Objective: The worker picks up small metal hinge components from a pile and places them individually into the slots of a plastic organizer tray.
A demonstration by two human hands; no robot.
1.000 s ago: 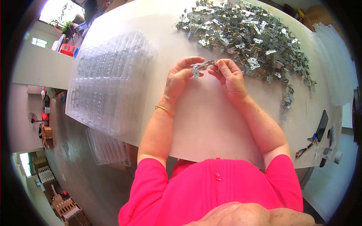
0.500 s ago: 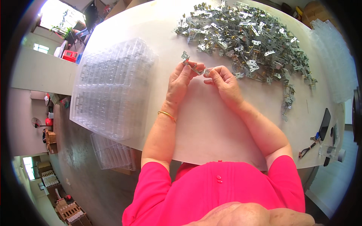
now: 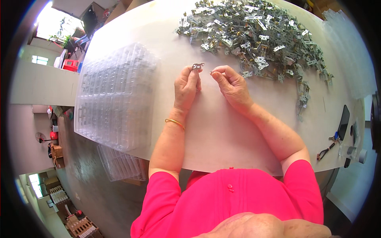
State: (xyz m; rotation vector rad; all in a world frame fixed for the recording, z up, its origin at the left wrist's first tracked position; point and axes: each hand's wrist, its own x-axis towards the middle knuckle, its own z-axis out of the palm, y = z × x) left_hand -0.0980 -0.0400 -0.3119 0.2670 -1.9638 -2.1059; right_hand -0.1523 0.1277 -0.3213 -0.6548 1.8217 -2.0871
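My left hand (image 3: 185, 88) is closed on a small stamped metal bracket (image 3: 198, 66), which stands up above the thumb and fingertips. Part of that bracket is hidden behind the fingers. A short gap to the right, my right hand (image 3: 234, 87) has thumb and forefinger pinched together. Whatever lies between those fingertips is too small to make out. Beyond both hands, a large heap of similar metal brackets (image 3: 258, 37) covers the far right of the table (image 3: 222, 131).
Clear plastic compartment trays (image 3: 117, 95) are stacked at the left, with another tray (image 3: 121, 162) lower beside the table. Clear plastic packaging (image 3: 349, 55) lies far right. A dark phone (image 3: 343, 123) and keys (image 3: 335, 137) rest near the right edge.
My hands have drawn apart; before, both were at the bracket. The bracket in my left hand has turned and now shows its flat face. My view has shifted slightly.
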